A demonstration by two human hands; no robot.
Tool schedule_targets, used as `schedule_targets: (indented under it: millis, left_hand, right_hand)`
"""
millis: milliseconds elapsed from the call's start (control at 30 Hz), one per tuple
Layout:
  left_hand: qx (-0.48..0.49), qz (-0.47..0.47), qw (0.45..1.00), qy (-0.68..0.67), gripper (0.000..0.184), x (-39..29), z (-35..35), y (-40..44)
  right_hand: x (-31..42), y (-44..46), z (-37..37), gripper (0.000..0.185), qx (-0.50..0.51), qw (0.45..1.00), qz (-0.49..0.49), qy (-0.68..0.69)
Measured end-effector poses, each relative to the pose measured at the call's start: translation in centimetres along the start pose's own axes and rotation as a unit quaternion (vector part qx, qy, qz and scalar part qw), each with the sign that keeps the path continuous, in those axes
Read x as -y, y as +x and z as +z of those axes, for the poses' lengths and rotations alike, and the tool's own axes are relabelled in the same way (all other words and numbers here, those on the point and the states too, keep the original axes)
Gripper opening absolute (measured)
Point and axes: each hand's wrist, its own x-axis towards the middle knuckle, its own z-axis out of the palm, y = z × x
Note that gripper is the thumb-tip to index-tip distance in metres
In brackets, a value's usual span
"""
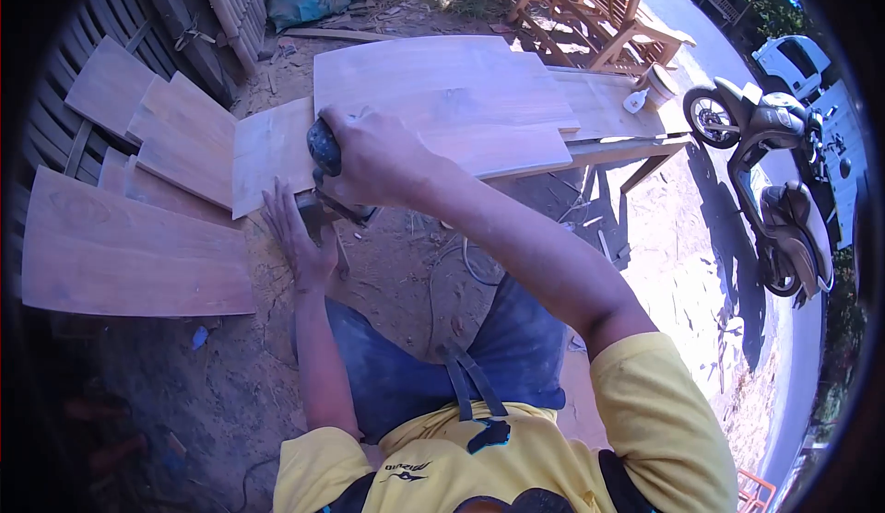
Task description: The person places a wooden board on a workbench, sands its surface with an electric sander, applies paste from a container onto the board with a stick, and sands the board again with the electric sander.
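Observation:
My right hand (pixel 369 158) is closed around a dark hand-held tool with a rounded knob (pixel 324 148); its exact kind is unclear, and my hand hides much of it. The tool is at the near edge of a pale wooden board (pixel 272 149). Close to that board's lower edge is my left hand (pixel 300 236), its fingers stretched out and apart beside a dark part below the tool. A larger wooden panel (pixel 433 98) lies to the right on a wooden bench (pixel 636 149).
Several wooden panels (pixel 138 246) lean or lie at the left by a slatted fence (pixel 69 89). Slatted wooden chairs (pixel 608 6) stand at the back. A white bottle (pixel 634 101) is on the bench's right end. A motorbike (pixel 774 181) is parked at the right. A cable (pixel 468 264) lies on the ground.

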Motion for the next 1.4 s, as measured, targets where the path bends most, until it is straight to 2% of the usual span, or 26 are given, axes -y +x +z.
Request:
schedule_targets:
  millis: [133,333,400,433,467,533,600,667,733,867,900,933,1000,1033,1067,1133,1267,1400]
  left_hand:
    - [-0.028,0.0,1.0,-0.001,0.082,0.1,0.0,-0.2]
    - [-0.084,0.002,0.996,-0.025,0.07,-3.6,-1.8,5.3]
    - [0.091,-0.044,0.994,0.036,0.074,-6.1,-1.5,8.9]
    - [0.157,-0.026,0.982,0.099,0.078,-6.7,-0.4,10.1]
    - [0.224,-0.008,0.962,0.159,0.082,-7.4,1.0,11.4]
    - [0.309,-0.023,0.936,0.167,0.085,-7.5,5.4,12.5]
    - [0.321,-0.032,0.929,0.18,0.087,-8.5,6.9,14.4]
    - [0.344,-0.043,0.917,0.195,0.089,-9.1,7.7,15.7]
    - [0.321,-0.065,0.923,0.2,0.089,-9.1,9.2,17.1]
    - [0.313,-0.117,0.924,0.187,0.085,-9.2,10.6,18.3]
    - [0.287,-0.139,0.923,0.214,0.084,-9.0,10.9,18.1]
    - [0.26,-0.16,0.921,0.241,0.082,-9.1,11.0,18.2]
    - [0.268,-0.162,0.922,0.226,0.082,-9.3,11.1,18.5]
    - [0.266,-0.162,0.925,0.216,0.081,-9.3,10.8,18.7]
    - [0.277,-0.166,0.921,0.219,0.081,-9.3,10.6,18.8]
    - [0.272,-0.169,0.926,0.201,0.081,-9.5,10.6,19.1]
    - [0.297,-0.186,0.916,0.196,0.082,-9.7,10.4,19.7]
    - [0.318,-0.202,0.905,0.196,0.084,-9.6,10.5,19.9]
  right_hand:
    - [-2.3,-1.3,-1.7,0.069,-0.013,0.999,0.036,-0.004]
    - [-13.5,-3.1,-7.0,0.078,-0.044,0.983,0.176,-0.03]
    - [-18.3,-3.4,-8.0,0.079,-0.093,0.977,0.184,-0.06]
    - [-21.1,-3.4,-8.4,0.082,-0.137,0.975,0.152,-0.086]
    - [-23.0,-3.1,-9.4,0.085,-0.107,0.971,0.199,-0.074]
    - [-25.7,-2.2,-11.0,0.088,-0.105,0.953,0.256,-0.121]
    - [-28.4,-0.6,-11.8,0.089,-0.114,0.946,0.273,-0.133]
    - [-29.5,1.3,-11.6,0.087,-0.114,0.942,0.294,-0.113]
    - [-29.2,3.1,-11.9,0.086,-0.116,0.936,0.317,-0.096]
    - [-26.2,4.4,-10.3,0.08,-0.113,0.97,0.21,-0.046]
    - [-26.4,4.4,-10.0,0.082,-0.122,0.972,0.188,-0.062]
    - [-26.8,4.6,-10.2,0.082,-0.113,0.972,0.195,-0.06]
    - [-27.8,5.1,-10.7,0.084,-0.131,0.954,0.271,-0.022]
    - [-28.9,5.6,-11.0,0.08,-0.122,0.94,0.315,-0.05]
    - [-30.2,6.1,-11.5,0.08,-0.111,0.94,0.32,-0.045]
    - [-31.9,8.1,-12.3,0.082,-0.142,0.911,0.38,-0.071]
    - [-32.8,13.3,-11.4,0.084,-0.128,0.901,0.403,-0.1]
    - [-27.5,18.9,-8.7,0.084,-0.133,0.919,0.367,-0.053]
